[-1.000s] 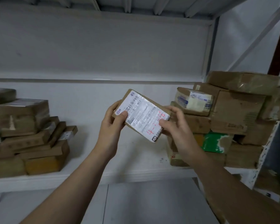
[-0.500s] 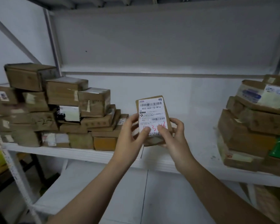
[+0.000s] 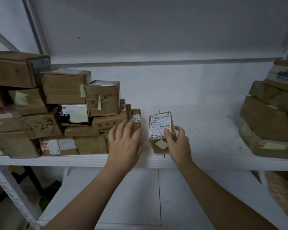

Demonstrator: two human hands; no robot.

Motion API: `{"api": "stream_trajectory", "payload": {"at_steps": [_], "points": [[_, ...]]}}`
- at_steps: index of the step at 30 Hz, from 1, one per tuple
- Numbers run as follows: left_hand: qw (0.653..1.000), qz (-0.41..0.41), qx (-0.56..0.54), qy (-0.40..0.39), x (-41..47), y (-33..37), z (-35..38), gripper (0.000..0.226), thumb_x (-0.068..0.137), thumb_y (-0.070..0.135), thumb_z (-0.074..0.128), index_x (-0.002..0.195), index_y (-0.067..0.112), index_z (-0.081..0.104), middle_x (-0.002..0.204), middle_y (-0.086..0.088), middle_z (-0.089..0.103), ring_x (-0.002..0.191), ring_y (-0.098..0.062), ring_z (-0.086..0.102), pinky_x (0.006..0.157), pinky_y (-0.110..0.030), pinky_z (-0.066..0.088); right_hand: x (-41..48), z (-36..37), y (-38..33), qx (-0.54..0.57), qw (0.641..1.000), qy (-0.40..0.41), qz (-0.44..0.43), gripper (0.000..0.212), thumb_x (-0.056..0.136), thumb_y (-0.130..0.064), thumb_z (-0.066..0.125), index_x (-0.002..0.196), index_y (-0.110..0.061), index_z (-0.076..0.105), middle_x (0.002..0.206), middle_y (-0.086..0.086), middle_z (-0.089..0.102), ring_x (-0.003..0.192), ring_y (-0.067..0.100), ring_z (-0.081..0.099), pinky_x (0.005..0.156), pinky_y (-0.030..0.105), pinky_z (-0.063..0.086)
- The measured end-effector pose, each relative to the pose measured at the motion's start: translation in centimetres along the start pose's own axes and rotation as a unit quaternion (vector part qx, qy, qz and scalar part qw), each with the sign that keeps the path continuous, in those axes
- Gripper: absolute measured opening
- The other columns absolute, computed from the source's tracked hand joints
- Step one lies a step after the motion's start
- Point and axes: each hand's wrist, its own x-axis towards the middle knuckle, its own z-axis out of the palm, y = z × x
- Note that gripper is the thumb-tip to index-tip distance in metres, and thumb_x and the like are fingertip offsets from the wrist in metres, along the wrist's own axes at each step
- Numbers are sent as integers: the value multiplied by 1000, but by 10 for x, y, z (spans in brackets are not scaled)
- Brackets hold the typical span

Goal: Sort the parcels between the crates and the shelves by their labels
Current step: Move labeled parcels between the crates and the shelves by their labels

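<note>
A small brown parcel point(image 3: 160, 123) stands on the white shelf point(image 3: 206, 127) near its front edge. Its white barcode label faces me, with red handwriting that begins "4-3". My right hand point(image 3: 178, 145) holds the parcel, thumb on the label and fingers round its right side. My left hand point(image 3: 125, 143) is spread flat with straight fingers against the small boxes at the right end of the left stack point(image 3: 65, 90). A narrow gap separates the parcel from that stack.
A second pile of brown parcels point(image 3: 269, 120) fills the shelf's right end. Bare shelf lies between the held parcel and that pile. A lower white shelf point(image 3: 140, 196) is below, a woven basket point(image 3: 283, 196) at bottom right, and a perforated upright point(image 3: 10, 191) at lower left.
The parcel went from being held up in both hands to standing on the shelf. My left hand let go of it and moved left onto the stack. The view swung left.
</note>
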Motion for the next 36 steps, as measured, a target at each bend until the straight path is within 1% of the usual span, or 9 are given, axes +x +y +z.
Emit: {"api": "stream_trajectory", "payload": {"at_steps": [3, 6, 7, 12, 15, 23, 29, 34, 36], "points": [[999, -10, 35, -15, -1, -23, 6, 59, 64, 25, 81, 119, 17, 64, 138, -20, 49, 129, -43, 43, 103, -63, 27, 2, 13, 9, -124, 991, -17, -36, 50, 96, -50, 44, 135, -19, 43, 116, 7, 62, 96, 22, 62, 78, 37, 54], [999, -2, 28, -33, 2, -37, 9, 60, 67, 26, 81, 124, 16, 62, 139, -20, 48, 129, -42, 43, 104, -63, 27, 6, 26, 12, -169, 980, -4, -103, 41, 98, -36, 49, 135, -18, 46, 114, 5, 57, 87, 12, 51, 59, 13, 38], [999, 1, 20, -30, 3, -39, 9, 59, 69, 25, 80, 124, 15, 61, 139, -19, 49, 129, -42, 43, 104, -63, 28, 7, 30, 11, -177, 977, -12, -114, 40, 97, -33, 51, 134, -19, 48, 115, 6, 55, 87, 11, 48, 58, 11, 33], [1000, 7, -16, -4, 5, -46, 11, 52, 72, 23, 78, 121, 12, 63, 135, -18, 52, 126, -41, 47, 103, -60, 30, 9, 54, 10, -197, 967, -101, -126, 45, 93, -11, 58, 137, -17, 49, 129, 9, 51, 110, 20, 53, 85, 19, 37], [1000, 10, -27, -11, 5, -47, 10, 50, 73, 23, 77, 120, 12, 63, 136, -18, 52, 127, -40, 46, 104, -59, 29, 12, 60, 9, -190, 971, -97, -111, 48, 91, -6, 58, 137, -18, 48, 132, 7, 51, 115, 19, 52, 88, 17, 35], [998, 22, -52, 0, 12, -42, -1, 45, 75, 22, 74, 117, 11, 64, 131, -18, 54, 125, -39, 47, 103, -57, 33, 7, 34, -3, -254, 952, -90, -146, 53, 91, -10, 57, 140, -19, 39, 135, 8, 47, 121, 23, 47, 95, 34, 42], [994, 79, -74, -12, 38, -6, -11, 46, 83, 28, 67, 127, 16, 58, 135, -12, 53, 129, -34, 44, 107, -53, 28, 7, -23, -26, -301, 935, -34, -184, 45, 95, -15, 54, 138, -19, 43, 147, 3, 34, 129, 20, 41, 99, 35, 43], [989, 99, -107, -34, 59, 46, -4, 48, 93, 39, 52, 139, 26, 45, 147, -3, 42, 137, -26, 33, 112, -47, 18, 5, -89, -31, -324, 921, 37, -214, 30, 94, -16, 54, 124, -15, 59, 140, 5, 45, 129, 20, 43, 98, 31, 38], [984, 114, -130, -36, 69, 76, -2, 45, 93, 37, 52, 137, 25, 48, 145, -3, 45, 134, -26, 37, 111, -46, 21, 3, -124, -31, -333, 910, 84, -234, 24, 92, -13, 57, 114, -12, 65, 133, 7, 53, 123, 23, 49, 95, 29, 38]]}}
